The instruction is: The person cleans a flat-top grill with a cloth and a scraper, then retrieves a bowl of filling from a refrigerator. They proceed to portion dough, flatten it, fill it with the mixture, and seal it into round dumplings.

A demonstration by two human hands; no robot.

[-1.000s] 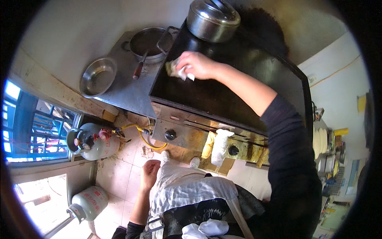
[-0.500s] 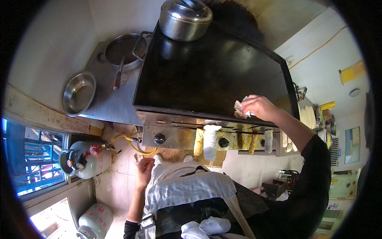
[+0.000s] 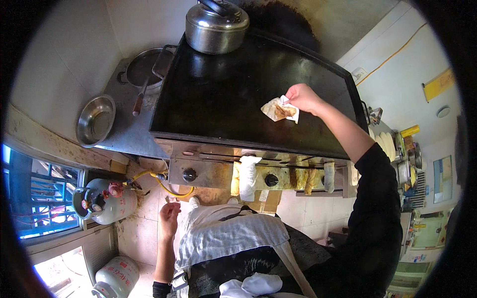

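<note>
My right hand (image 3: 302, 99) pinches a crumpled paper towel (image 3: 278, 110), white with brown stains, by one edge. It hangs loosely open over the right half of a large black flat griddle (image 3: 223, 99); whether it touches the surface I cannot tell. My left hand (image 3: 170, 218) hangs low in front of the griddle stand, beside my apron (image 3: 228, 236). Its fingers are curled in loosely, and nothing shows in them. At the griddle's far left corner stands a lidded steel pot (image 3: 216, 32).
Left of the griddle, a dark pan (image 3: 144, 69) and a steel bowl (image 3: 96, 120) stand on a metal counter. Below are grey gas cylinders (image 3: 112, 201) and a yellow hose (image 3: 176, 192). Rolled cloths (image 3: 247, 179) hang by the control knobs. Stacked plates (image 3: 385, 144) stand at right.
My right hand has moved from the griddle's front edge farther in and slightly left, and the paper towel now hangs more spread out. The view has shifted; my left hand sits slightly lower.
</note>
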